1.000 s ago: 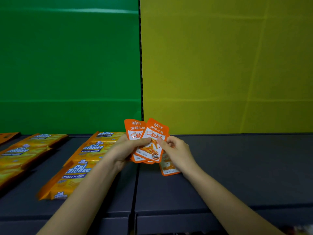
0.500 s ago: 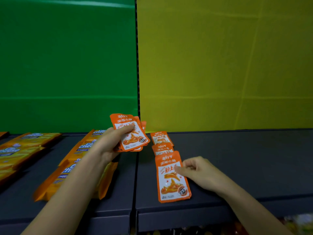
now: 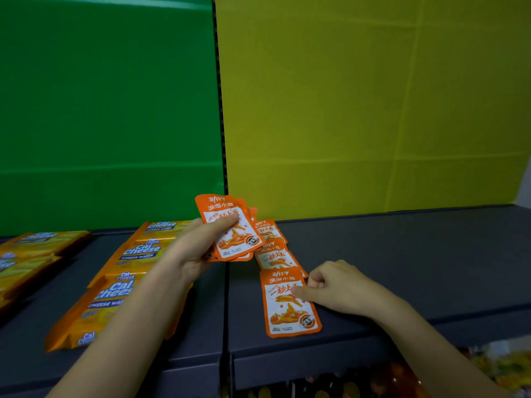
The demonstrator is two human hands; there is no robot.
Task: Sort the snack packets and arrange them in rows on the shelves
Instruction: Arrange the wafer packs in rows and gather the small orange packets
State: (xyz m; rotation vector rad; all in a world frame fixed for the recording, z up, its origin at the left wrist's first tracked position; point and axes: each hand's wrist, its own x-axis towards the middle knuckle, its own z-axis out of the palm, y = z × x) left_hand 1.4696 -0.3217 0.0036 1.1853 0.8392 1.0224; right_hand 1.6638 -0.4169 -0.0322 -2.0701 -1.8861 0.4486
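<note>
Behind, one green panel (image 3: 109, 110) and one yellow panel (image 3: 373, 110) above one dark shelf (image 3: 416, 268) bearing two rows of wafer packs (image 3: 115, 294), four countable in the right-hand row. Right of those, three orange packets (image 3: 274, 258) overlapped in one row on the shelf, nearest packet (image 3: 290, 311) pinched at its edge by right hand (image 3: 339, 288), fingers (image 3: 330, 271) curled. Gripped in left hand (image 3: 192, 248) above the row's far end: fan (image 3: 230, 228) of more packets, at least three.

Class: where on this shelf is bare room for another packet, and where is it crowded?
Bare: the dark shelf right of the orange packet row, up to the yellow wall. Crowded: the wafer packs on the left.
</note>
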